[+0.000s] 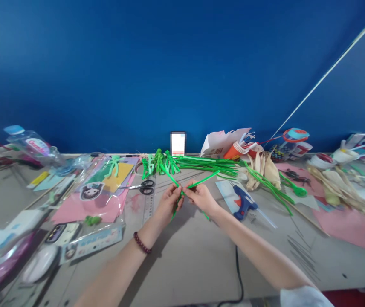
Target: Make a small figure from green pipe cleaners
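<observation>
Green pipe cleaners [203, 180] cross between my two hands, their ends sticking out above and below the fingers. My left hand [171, 199] is pinched on them near the crossing, with a beaded bracelet on that wrist. My right hand [201, 198] grips them just beside it, thumb and fingertips close to the left ones. Behind the hands lies a long bundle of green pipe cleaners [208, 165]. Left of that bundle stand several twisted green pieces [158, 163]. Black-handled scissors [146, 186] rest to the left of my hands.
A blue glue gun [244, 204] lies on the right, its black cable [238, 273] running to the front edge. Dried husks [270, 170] and red paper cups [234, 150] are behind it. Pink paper [73, 209], a phone [62, 234] and a bottle [30, 143] are on the left.
</observation>
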{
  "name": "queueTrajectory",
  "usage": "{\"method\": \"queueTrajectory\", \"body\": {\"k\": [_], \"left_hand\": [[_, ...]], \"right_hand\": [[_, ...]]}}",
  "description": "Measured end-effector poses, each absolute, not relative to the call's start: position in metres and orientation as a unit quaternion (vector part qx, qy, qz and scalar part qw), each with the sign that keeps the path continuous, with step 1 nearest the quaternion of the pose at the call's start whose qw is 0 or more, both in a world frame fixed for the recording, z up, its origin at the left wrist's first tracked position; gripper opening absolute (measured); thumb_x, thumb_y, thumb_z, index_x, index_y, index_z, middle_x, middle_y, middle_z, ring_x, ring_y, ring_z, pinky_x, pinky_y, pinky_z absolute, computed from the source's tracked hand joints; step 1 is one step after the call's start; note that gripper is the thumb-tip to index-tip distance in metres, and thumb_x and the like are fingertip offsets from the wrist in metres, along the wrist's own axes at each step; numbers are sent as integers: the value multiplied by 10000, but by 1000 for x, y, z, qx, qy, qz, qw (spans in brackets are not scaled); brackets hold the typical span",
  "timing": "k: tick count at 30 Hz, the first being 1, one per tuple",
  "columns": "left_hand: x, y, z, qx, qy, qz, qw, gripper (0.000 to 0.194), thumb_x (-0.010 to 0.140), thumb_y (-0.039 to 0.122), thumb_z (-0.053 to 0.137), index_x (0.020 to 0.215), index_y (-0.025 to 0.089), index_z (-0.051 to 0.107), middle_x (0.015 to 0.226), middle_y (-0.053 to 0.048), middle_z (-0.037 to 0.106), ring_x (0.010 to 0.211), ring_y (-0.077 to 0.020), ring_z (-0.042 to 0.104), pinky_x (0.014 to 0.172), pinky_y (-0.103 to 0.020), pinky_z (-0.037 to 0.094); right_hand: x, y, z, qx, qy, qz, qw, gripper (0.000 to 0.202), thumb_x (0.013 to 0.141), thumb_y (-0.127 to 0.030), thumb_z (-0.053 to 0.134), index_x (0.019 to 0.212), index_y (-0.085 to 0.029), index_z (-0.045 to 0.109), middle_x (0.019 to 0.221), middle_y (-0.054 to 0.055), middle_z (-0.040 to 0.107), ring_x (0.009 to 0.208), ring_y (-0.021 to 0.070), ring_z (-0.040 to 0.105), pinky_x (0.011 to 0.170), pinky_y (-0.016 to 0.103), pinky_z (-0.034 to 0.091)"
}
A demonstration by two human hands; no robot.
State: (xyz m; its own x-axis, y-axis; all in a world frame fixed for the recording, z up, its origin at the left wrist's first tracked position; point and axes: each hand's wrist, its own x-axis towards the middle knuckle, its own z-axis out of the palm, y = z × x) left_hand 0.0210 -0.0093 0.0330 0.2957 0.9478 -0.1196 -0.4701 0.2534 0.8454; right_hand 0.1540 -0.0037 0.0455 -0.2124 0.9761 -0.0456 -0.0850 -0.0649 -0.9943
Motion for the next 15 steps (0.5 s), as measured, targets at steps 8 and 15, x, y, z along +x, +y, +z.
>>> {"method": "queueTrajectory", "body": {"k": [8,15], "left_hand": [[21,-9,30,497,455,560,481,278,704,407,661,682,167,523,553,38,507,491,-90,459,477,-213,334],[17,-7,28,545,458,542,447,290,744,427,616,641,177,512,517,45,462,474,-92,406,472,-220,304]], "right_hand": [[155,-4,43,-485,-617,441,435,127,774,-310,514,720,-196,514,580,-26,538,555,127,531,556,242,397],[153,-5,48,-461,-576,501,453,219,740,-388,555,683,-195,469,490,-76,368,442,76,324,439,212,248]]}}
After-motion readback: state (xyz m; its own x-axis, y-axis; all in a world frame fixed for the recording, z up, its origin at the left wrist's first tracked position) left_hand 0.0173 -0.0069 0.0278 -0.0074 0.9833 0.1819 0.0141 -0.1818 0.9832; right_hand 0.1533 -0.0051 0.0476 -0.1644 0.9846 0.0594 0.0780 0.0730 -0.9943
